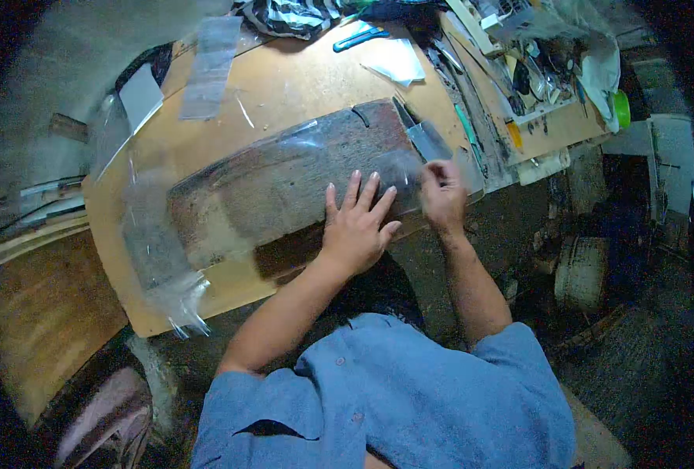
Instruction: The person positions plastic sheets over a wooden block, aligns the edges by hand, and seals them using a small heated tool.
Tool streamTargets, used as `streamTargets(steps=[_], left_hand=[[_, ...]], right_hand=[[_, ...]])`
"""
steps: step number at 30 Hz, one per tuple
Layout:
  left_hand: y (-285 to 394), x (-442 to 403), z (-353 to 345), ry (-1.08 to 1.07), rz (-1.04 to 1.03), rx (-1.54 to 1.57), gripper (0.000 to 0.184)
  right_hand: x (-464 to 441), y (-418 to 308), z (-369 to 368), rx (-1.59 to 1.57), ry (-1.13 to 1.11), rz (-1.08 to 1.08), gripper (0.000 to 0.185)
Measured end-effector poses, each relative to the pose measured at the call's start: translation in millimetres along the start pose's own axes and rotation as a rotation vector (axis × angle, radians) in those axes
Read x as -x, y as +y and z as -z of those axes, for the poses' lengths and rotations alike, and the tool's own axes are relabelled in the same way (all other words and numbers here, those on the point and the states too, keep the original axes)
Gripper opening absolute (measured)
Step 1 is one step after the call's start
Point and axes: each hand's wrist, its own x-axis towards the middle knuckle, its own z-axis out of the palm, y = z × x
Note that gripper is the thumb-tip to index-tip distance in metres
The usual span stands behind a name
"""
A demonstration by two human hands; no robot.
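Flat on the worn wooden board (245, 176), the left hand (360, 223) spreads its fingers apart, the fingertips over a piece of clear film (398, 170). Near the board's right end, the right hand (444, 195) has its fingers curled in toward the thumb at the film's edge; whether they pinch it, I cannot tell. Just beyond that hand lies a flat grey piece (429, 142). The board sits on the tan bench (182, 148), with crinkled clear plastic (151, 223) by its left end. Toward the far side are a blue cutter (361, 39), any lettering on it too small to read, a pale sheet (398, 62) and a striped black-and-white bag (288, 16). A slim green tool (466, 123) lies to the right.
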Motion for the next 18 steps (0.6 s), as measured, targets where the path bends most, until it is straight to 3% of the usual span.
streamTargets(steps=[2,3,4,6,8,10,12,13,14,16,17,18], left_hand=[[1,-3,0,-0.001,0.008,-0.006,0.056],[1,-1,0,-0.004,0.019,-0.012,0.056],[1,-1,0,-0.008,0.016,-0.016,0.056],[1,-3,1,0.010,0.026,0.024,0.054],[0,-1,8,0.062,0.028,0.080,0.052],[-6,7,12,0.111,0.036,0.135,0.051],[-16,19,13,-0.077,0.348,1.313,0.048],[-15,24,27,-0.059,0.419,1.554,0.049],[-16,29,38,-0.053,0.422,1.551,0.049],[-19,39,53,-0.079,0.533,1.856,0.048],[-22,44,54,-0.047,0.544,1.791,0.036],[-26,50,53,-0.038,0.548,1.788,0.036]], right_hand=[[-12,-2,11,-0.166,0.390,-0.048,0.012],[-16,-15,20,-0.274,0.435,-0.210,0.010],[-17,-20,23,-0.278,0.438,-0.214,0.010],[-20,-23,28,-0.473,0.426,0.023,0.010],[-4,-32,33,-0.353,0.324,0.120,0.011],[12,-57,33,0.013,0.089,0.552,0.016],[41,-54,16,-0.100,-0.020,0.489,0.020],[46,-62,14,-0.104,-0.022,0.491,0.020],[50,-74,13,-0.056,-0.111,0.599,0.022],[58,-82,6,-0.017,-0.204,0.713,0.024],[62,-80,0,0.002,-0.225,0.759,0.024],[67,-80,-4,0.022,-0.246,0.803,0.024]])
